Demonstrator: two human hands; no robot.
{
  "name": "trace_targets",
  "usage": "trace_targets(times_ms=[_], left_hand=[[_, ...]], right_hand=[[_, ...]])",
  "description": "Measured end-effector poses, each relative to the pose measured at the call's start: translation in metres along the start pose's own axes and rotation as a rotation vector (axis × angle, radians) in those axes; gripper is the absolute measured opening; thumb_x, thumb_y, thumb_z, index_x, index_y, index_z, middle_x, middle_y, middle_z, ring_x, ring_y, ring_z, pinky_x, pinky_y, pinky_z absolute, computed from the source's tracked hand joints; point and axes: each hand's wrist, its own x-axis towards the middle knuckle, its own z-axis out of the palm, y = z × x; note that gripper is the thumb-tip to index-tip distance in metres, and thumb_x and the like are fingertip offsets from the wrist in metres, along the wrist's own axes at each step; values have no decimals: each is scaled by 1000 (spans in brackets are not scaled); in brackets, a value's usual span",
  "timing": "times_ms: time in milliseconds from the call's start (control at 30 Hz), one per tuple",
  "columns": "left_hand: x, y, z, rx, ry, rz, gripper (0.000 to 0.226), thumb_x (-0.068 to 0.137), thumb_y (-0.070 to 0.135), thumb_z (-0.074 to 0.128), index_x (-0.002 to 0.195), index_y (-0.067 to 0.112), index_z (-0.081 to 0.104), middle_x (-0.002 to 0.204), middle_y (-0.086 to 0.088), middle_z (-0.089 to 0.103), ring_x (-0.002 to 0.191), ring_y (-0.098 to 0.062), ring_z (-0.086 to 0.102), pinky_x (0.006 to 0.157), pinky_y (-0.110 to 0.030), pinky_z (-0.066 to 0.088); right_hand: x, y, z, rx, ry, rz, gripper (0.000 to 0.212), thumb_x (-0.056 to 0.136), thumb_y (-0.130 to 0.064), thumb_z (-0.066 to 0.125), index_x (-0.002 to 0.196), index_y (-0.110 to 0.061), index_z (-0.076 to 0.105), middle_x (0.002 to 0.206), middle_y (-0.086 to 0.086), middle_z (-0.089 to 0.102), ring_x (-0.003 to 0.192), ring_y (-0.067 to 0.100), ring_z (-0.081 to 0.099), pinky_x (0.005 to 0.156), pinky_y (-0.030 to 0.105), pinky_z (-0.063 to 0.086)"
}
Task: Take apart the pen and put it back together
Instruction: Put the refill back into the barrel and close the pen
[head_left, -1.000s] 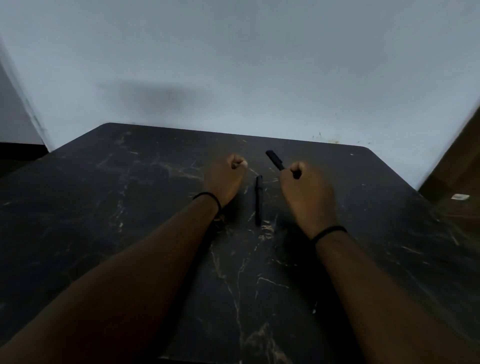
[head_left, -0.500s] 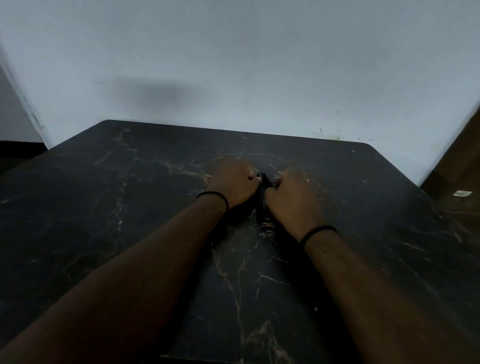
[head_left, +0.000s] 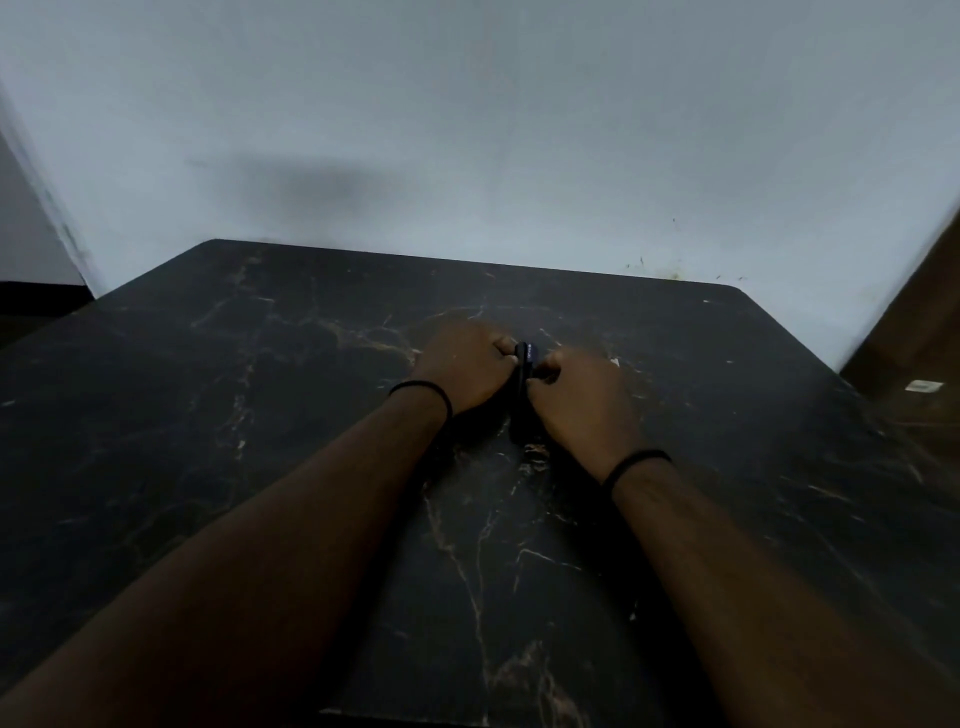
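Note:
A black pen (head_left: 521, 395) lies lengthwise on the dark marble table (head_left: 260, 415), between my two hands. My left hand (head_left: 465, 366) presses against its left side with fingers curled at its far end. My right hand (head_left: 579, 400) closes on it from the right, fingertips meeting the left ones at the pen's far end, where a short black piece (head_left: 524, 354) shows. The fingers hide how the piece and the pen join. Its near end pokes out between my wrists.
A pale wall (head_left: 467, 130) rises right behind the table's far edge. A brown floor with a small white object (head_left: 923, 385) lies past the table's right edge. Black bands circle both wrists.
My right hand carried the short black piece down from the air to the pen on the table. Both hands came together around the pen and now hold still there.

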Motion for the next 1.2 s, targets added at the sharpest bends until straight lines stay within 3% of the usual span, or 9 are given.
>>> trace_targets(times_ms=[267,433,567,733,833,867,900,1000,1200], left_hand=[[0,-3,0,-53,-7,14,13,85,27,62,85,23,75,70,6,69,69,-13,65,64,-26,50],[2,-7,0,-50,-8,44,32,88,33,65,118,24,68,102,-2,71,85,-12,58,76,-21,38],[-1,-6,-4,-45,-49,105,31,91,29,62,122,28,67,104,-1,71,71,-1,53,71,-17,38],[1,-5,-11,21,-137,141,35,94,31,59,127,24,64,126,1,67,106,-15,63,97,-30,47],[2,-9,-15,-19,-194,162,39,93,32,62,131,24,61,105,-7,72,88,-11,63,83,-24,45],[2,-11,-17,-36,-238,163,43,92,32,63,134,25,58,121,2,40,78,-14,60,77,-27,43],[3,-13,-19,-55,-286,161,47,91,32,65,137,26,55,78,13,42,71,-15,56,72,-29,41],[8,-19,-21,-85,-368,161,58,87,31,71,141,25,50,78,0,58,72,-11,53,73,-26,39],[10,-25,-19,-138,-356,179,62,79,36,77,136,28,54,73,9,60,61,1,52,65,-19,40]], right_hand=[[0,0,-4,2,-5,-7,16,83,-19,64,77,-9,75,74,9,70,71,24,65,60,25,37],[0,-1,-7,21,-33,10,17,84,-18,65,77,-6,76,75,12,71,72,27,67,62,31,46],[0,-3,-10,8,-68,19,20,86,-17,63,76,-5,75,74,13,70,72,28,66,61,29,44],[-1,-4,-14,1,-113,22,22,87,-18,62,75,-4,73,73,12,69,72,27,65,61,28,42],[-1,-5,-16,-23,-134,17,22,88,-18,62,70,-7,68,69,9,63,70,25,61,62,26,37],[-1,-5,-17,-23,-140,15,23,88,-18,62,67,-10,65,68,8,61,68,23,58,62,25,36],[-1,-5,-18,-18,-143,11,24,88,-17,62,65,-11,62,67,7,59,67,22,56,62,26,35],[0,-5,-18,-7,-146,-2,26,87,-16,63,62,-11,59,66,10,57,67,24,54,62,27,35],[1,-2,-17,-3,-155,-18,25,88,-18,62,70,-2,69,73,15,66,73,30,63,62,29,39]])
